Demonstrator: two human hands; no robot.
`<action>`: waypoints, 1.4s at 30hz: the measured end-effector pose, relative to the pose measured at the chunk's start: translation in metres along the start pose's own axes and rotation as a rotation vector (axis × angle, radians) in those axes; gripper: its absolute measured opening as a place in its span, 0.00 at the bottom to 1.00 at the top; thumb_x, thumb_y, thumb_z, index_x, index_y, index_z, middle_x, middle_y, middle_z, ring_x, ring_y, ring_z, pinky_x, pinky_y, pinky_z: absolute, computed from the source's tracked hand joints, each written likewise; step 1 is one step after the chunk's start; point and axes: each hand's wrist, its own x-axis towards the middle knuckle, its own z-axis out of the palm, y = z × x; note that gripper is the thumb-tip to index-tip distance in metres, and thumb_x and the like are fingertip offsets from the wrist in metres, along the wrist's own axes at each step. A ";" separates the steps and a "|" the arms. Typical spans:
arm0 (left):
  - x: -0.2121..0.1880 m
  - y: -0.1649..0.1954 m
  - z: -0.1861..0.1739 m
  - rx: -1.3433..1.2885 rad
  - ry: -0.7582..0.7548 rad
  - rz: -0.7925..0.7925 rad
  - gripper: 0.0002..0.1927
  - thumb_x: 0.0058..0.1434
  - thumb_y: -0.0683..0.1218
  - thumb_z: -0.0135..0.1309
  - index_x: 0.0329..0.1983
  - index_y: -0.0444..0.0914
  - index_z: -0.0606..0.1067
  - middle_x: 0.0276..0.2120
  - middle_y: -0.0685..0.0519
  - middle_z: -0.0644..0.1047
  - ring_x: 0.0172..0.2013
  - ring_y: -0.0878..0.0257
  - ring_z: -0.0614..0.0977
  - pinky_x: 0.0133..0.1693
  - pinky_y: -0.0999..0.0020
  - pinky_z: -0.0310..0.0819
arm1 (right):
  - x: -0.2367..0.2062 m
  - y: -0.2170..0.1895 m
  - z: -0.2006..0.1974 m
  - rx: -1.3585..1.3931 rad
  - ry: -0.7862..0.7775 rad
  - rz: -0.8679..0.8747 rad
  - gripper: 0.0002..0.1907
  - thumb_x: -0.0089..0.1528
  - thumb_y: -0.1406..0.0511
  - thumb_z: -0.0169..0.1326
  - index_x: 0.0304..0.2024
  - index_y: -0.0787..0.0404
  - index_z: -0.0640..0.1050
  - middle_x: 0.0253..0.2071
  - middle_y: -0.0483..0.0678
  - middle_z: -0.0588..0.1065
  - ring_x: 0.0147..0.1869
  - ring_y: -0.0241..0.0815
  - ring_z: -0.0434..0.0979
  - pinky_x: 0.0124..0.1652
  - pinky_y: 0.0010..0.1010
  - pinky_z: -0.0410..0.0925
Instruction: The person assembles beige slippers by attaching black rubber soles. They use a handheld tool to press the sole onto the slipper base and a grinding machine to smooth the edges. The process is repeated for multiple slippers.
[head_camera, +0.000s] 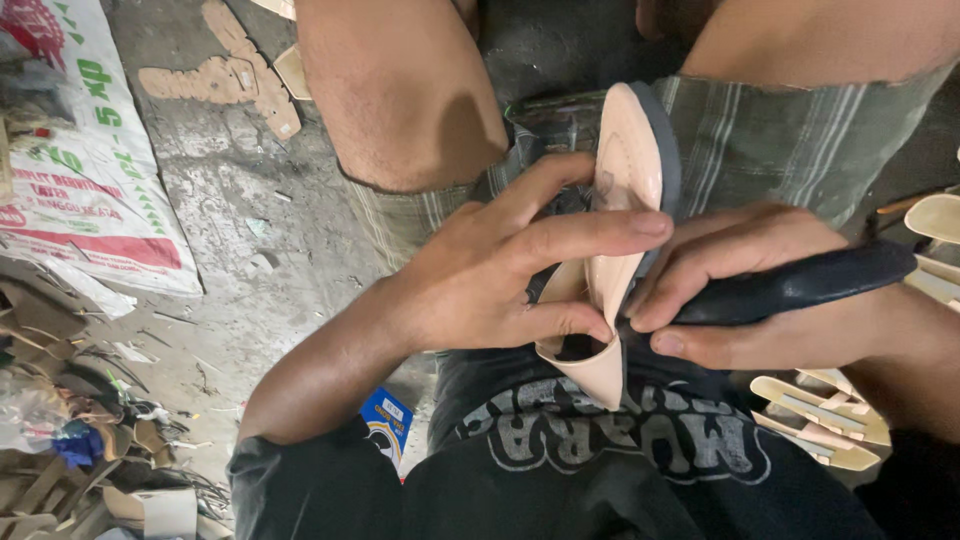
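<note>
A pale pink shoe upper on a last rests sole-up on my lap, edged by a dark grey rim. My left hand grips it from the left, fingers laid across the sole and thumb pressing the folded pink edge near the heel. My right hand holds a dark blue-black tool handle against the shoe's right side, thumb and fingertips pinched at the pink edge. The tool's working tip is hidden behind the shoe and fingers.
My bare knees and plaid shorts frame the shoe. A printed white sack lies on the dirty concrete floor at left, with tan insole cut-outs beyond it. Cream insoles are stacked at right; scraps and clutter fill the lower left.
</note>
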 end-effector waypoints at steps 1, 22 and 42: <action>0.003 0.000 0.000 0.002 -0.028 -0.001 0.39 0.58 0.62 0.69 0.71 0.56 0.67 0.68 0.47 0.64 0.66 0.52 0.77 0.57 0.61 0.83 | -0.003 -0.002 -0.004 -0.036 -0.015 0.010 0.09 0.55 0.66 0.68 0.38 0.54 0.85 0.39 0.42 0.85 0.44 0.35 0.84 0.42 0.25 0.75; 0.025 0.002 0.010 -0.517 -0.020 -0.187 0.57 0.60 0.55 0.71 0.81 0.42 0.45 0.70 0.40 0.69 0.68 0.51 0.79 0.67 0.52 0.79 | -0.023 -0.010 0.022 -0.174 0.475 -0.157 0.12 0.53 0.70 0.66 0.39 0.61 0.80 0.44 0.52 0.80 0.48 0.40 0.84 0.47 0.29 0.75; 0.095 0.052 -0.023 -0.071 -0.347 -0.214 0.33 0.65 0.45 0.56 0.74 0.47 0.67 0.45 0.49 0.86 0.42 0.62 0.89 0.46 0.65 0.82 | -0.075 0.016 -0.021 -0.171 0.763 -0.129 0.23 0.71 0.62 0.53 0.66 0.66 0.69 0.54 0.49 0.75 0.55 0.33 0.76 0.53 0.24 0.71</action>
